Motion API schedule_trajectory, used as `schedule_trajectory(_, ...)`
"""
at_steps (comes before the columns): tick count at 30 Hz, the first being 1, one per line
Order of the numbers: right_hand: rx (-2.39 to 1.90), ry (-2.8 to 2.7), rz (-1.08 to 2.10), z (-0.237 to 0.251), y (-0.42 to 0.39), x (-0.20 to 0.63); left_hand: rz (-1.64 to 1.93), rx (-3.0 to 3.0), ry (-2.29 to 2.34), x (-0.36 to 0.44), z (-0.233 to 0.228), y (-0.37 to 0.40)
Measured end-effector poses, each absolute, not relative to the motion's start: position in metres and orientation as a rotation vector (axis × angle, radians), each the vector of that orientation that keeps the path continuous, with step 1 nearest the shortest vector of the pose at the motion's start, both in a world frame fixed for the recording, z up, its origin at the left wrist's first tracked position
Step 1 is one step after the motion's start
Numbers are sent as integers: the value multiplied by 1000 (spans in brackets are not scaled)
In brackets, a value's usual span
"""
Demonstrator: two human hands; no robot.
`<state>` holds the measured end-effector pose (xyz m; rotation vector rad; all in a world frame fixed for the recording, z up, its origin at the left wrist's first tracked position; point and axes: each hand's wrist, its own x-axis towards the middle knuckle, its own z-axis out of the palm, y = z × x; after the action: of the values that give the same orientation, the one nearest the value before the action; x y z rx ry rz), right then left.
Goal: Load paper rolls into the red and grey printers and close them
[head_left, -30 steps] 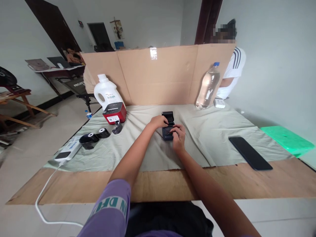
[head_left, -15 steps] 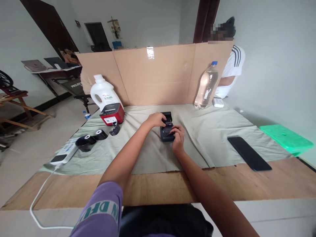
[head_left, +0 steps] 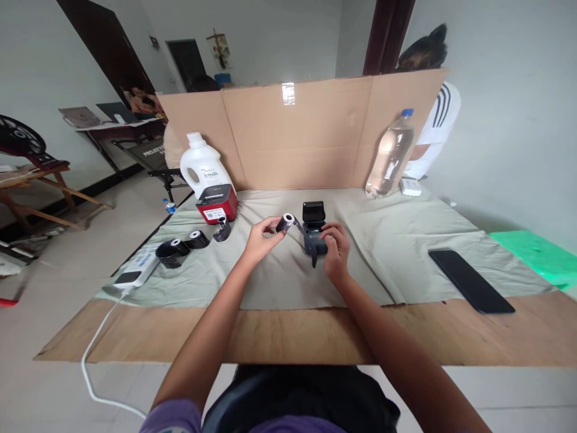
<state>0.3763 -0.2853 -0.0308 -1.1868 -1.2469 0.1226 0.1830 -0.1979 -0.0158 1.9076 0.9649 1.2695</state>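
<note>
My left hand [head_left: 265, 240] pinches a black paper roll [head_left: 285, 222] with a white core, raised just left of a small dark portable printer [head_left: 310, 240]. A dark strip runs from the roll toward the printer, and another dark strip end curls down over its front. The printer's lid [head_left: 314, 211] stands up, showing the inside. My right hand [head_left: 336, 248] grips the printer's right side with bent fingers, hiding part of it. Several more black rolls, such as the one in the middle [head_left: 198, 240], lie at the left of the cloth.
At the back left are a red box-shaped printer [head_left: 219, 204] and a white jug [head_left: 205, 165]. A clear bottle [head_left: 391, 155] leans on the cardboard screen [head_left: 297, 144]. Left sits a white power strip [head_left: 137, 267]; right, a phone [head_left: 471, 281]. A person sits behind the screen.
My left hand has lifted the roll out of the printer and moved left with it. My right hand stays at the printer's right side. The view has shifted slightly left.
</note>
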Motion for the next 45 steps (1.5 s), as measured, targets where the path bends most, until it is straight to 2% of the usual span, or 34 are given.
schedule_trajectory(5,-1149,-1362,118,-21,-290,364,1370,1867,880,172,-19,-213)
schedule_trajectory(10,-1165,-1497,142,-23,-289,356,1527,2183,860,169,-14,-224)
schedule_trajectory(16,-1032,-1669,-49,-23,-290,354,1681,2592,629,169,-15,-231)
schedule_trajectory(23,-958,-1675,-94,-21,-295,346,1680,2627,638,172,-24,-230)
schedule_trajectory(31,-907,-1548,196,-21,-300,336,1659,2370,718,175,-39,-232)
schedule_trajectory(37,-918,-1425,423,-18,-300,340,1522,2029,643,189,-31,-243)
schedule_trajectory(45,-888,-1326,735,-8,-298,351,1460,1933,518,194,-24,-237)
